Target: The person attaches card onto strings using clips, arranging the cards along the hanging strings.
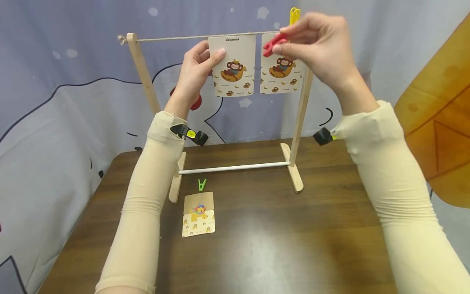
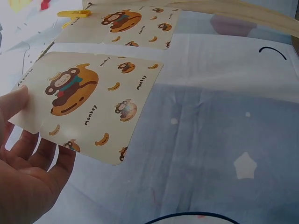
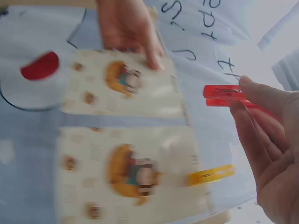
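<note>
A string (image 1: 172,38) runs across the top of a wooden rack (image 1: 302,106). My left hand (image 1: 200,67) pinches the left edge of a monkey card (image 1: 232,65) (image 2: 88,105) (image 3: 124,86) and holds its top against the string. A second monkey card (image 1: 280,69) (image 2: 124,25) (image 3: 133,175) hangs to its right under a yellow clothespin (image 1: 294,15) (image 2: 74,14) (image 3: 210,176). My right hand (image 1: 315,45) pinches a red clothespin (image 1: 274,44) (image 3: 226,93) just in front of the string, between the two cards.
On the brown table (image 1: 275,245) lie a lion card (image 1: 198,214) and a small green clothespin (image 1: 202,184) near the rack's left foot. A white rod (image 1: 235,167) joins the feet. A printed cloth (image 1: 73,114) hangs behind.
</note>
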A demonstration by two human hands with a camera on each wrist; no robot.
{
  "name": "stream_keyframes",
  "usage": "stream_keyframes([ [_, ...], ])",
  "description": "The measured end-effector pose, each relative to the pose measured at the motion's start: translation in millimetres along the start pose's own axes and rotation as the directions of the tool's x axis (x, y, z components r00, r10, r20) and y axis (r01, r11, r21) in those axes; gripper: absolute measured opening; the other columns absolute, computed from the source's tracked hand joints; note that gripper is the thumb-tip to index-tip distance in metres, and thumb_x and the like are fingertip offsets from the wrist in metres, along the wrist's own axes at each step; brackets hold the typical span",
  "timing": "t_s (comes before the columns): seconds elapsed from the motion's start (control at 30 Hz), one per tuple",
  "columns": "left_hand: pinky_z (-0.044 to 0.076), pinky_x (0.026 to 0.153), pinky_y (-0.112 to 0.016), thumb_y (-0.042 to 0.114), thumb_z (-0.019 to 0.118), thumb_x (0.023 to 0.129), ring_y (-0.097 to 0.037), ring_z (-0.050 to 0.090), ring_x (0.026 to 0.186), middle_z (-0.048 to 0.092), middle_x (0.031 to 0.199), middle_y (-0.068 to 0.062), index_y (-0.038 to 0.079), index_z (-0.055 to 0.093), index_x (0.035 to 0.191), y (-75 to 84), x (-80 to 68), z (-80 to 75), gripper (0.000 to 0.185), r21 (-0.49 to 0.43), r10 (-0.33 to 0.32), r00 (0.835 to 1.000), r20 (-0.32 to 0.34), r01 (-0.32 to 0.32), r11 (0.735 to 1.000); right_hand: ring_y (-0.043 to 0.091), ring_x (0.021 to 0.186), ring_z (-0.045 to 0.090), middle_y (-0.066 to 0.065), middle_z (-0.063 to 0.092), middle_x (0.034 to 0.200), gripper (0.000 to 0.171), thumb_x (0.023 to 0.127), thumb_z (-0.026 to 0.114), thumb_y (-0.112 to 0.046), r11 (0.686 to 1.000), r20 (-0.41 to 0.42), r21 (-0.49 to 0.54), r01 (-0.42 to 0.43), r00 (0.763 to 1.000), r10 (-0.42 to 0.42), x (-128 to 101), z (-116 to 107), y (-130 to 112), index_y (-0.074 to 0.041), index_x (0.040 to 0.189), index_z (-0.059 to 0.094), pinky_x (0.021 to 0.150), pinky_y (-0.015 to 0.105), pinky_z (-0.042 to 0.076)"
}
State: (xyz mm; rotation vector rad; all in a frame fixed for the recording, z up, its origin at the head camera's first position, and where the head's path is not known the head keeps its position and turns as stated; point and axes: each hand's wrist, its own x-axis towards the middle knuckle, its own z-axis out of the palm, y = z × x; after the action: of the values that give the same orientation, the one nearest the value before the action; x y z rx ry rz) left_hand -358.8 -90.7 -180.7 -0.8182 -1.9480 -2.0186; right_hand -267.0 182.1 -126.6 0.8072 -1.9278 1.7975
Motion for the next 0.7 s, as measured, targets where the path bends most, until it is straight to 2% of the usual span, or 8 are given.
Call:
stream_keyframes([
  [0.07,0.051,0.085,-0.035,0.018,0.069,0.097,-0.027,0.065,0.098,0.071,0.11,-0.011,0.012,0.067,0.12,0.7,1.1,1.7,0.024,0.002,0.006,1.0,0.007,-0.006,1.0,0.021,0.069,0.069,0.009,0.077,0.093,0.021,0.08,0.084,-0.002,0.995,0.032,-0.095,-0.006,0.999,0.009,20.5,2.8,-13.0,0.003,0.099,0.075,0.064,0.024,0.054],
  [0.13,0.05,0.085,-0.035,0.018,0.069,0.097,-0.026,0.065,0.098,0.071,0.11,-0.011,0.012,0.066,0.12,1.8,2.4,2.8,0.024,-0.002,0.003,1.0,0.005,-0.003,1.0,0.019,0.064,0.064,0.004,0.074,0.089,0.021,0.084,0.083,-0.015,0.967,0.052,-0.251,-0.039,0.997,0.053,37.7,5.4,-22.8,-0.004,0.101,0.075,0.065,0.022,0.051],
  [0.2,0.05,0.085,-0.035,0.018,0.069,0.098,-0.026,0.065,0.098,0.071,0.11,-0.011,0.012,0.066,0.12,2.2,3.8,3.1,0.024,-0.001,0.004,1.0,0.002,-0.004,1.0,0.017,0.064,0.059,0.0,0.071,0.088,0.025,0.088,0.08,-0.029,0.91,0.073,-0.406,-0.089,0.989,0.129,51.3,9.7,-30.5,-0.013,0.106,0.074,0.067,0.023,0.046],
  [0.27,0.05,0.085,-0.035,0.018,0.068,0.098,-0.026,0.065,0.098,0.071,0.11,-0.01,0.013,0.066,0.12,2.2,4.5,3.3,0.023,-0.003,-0.003,1.0,0.0,0.003,1.0,0.014,0.066,0.056,0.0,0.065,0.084,0.028,0.09,0.077,-0.039,0.846,0.09,-0.52,-0.118,0.977,0.192,61.1,14.3,-34.9,-0.019,0.11,0.071,0.069,0.025,0.041],
  [0.33,0.05,0.085,-0.035,0.018,0.068,0.098,-0.026,0.065,0.098,0.071,0.111,-0.01,0.013,0.066,0.121,1.3,4.8,3.5,0.023,-0.006,-0.006,1.0,0.005,0.006,1.0,0.014,0.066,0.054,0.001,0.063,0.081,0.03,0.091,0.075,-0.042,0.816,0.112,-0.565,-0.118,0.97,0.218,69.2,19.2,-36.6,-0.021,0.111,0.071,0.069,0.026,0.038],
  [0.57,0.05,0.085,-0.035,0.018,0.067,0.099,-0.026,0.065,0.098,0.071,0.112,-0.01,0.013,0.064,0.124,-3.5,4.5,5.8,0.026,-0.021,-0.02,1.0,0.013,0.02,1.0,0.014,0.059,0.05,0.0,0.059,0.077,0.024,0.093,0.072,-0.04,0.804,0.196,-0.588,-0.084,0.95,0.243,87.2,29.1,-32.9,-0.022,0.109,0.072,0.07,0.026,0.036],
  [0.7,0.051,0.086,-0.036,0.018,0.067,0.099,-0.026,0.065,0.099,0.07,0.113,-0.011,0.012,0.064,0.125,-3.0,4.7,8.4,0.027,-0.03,-0.021,1.0,0.017,0.022,0.999,0.014,0.06,0.048,0.001,0.054,0.071,0.028,0.093,0.071,-0.044,0.774,0.179,-0.624,-0.105,0.945,0.272,91.7,29.3,-30.1,-0.024,0.114,0.071,0.074,0.027,0.034],
])
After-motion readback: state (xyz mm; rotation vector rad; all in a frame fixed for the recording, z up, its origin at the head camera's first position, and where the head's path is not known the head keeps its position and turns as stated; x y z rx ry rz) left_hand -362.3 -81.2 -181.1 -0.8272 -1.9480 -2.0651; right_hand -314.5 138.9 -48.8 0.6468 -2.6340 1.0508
